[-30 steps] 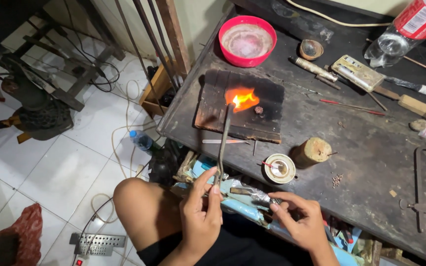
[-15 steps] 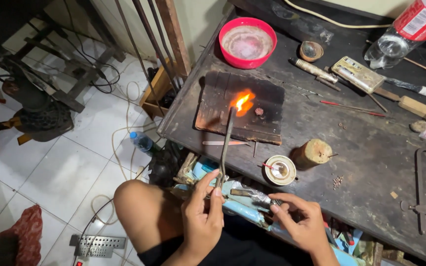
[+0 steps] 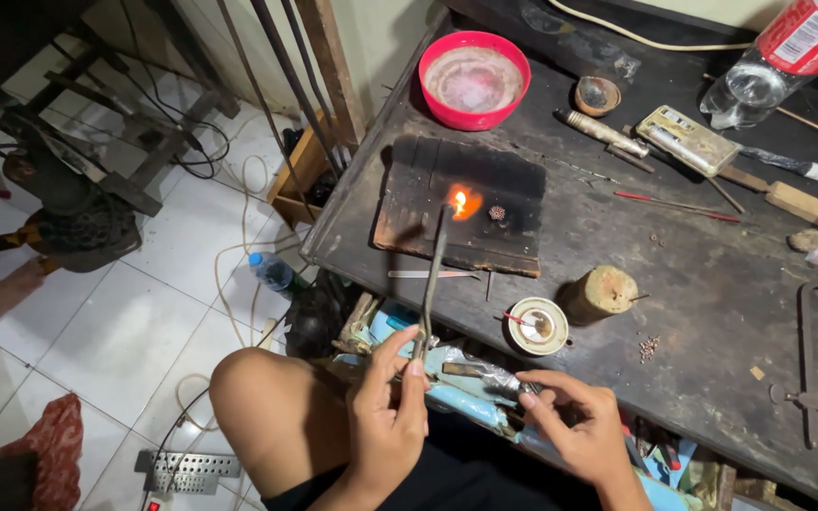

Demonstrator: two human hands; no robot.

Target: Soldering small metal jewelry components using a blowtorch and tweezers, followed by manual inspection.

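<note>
The left hand (image 3: pixel 388 402) pinches the torch pipe (image 3: pixel 431 279) between thumb and fingers, aiming its flame (image 3: pixel 460 201) at the charred block (image 3: pixel 466 203) on the table (image 3: pixel 712 322). The right hand (image 3: pixel 575 426) has its fingers closed around a dark tool (image 3: pixel 485 374) at the table's edge, held low, clear of the heat.

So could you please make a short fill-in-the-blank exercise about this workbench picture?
1. The left hand holds a thin torch pipe whose tip burns with a small ____.
2. The flame touches a charred ____ on the bench.
3. The bowl behind the board is ____ in colour.
4. The plastic bottle lies at the bench's far ____ corner.

Missing words: flame; board; red; right
</note>
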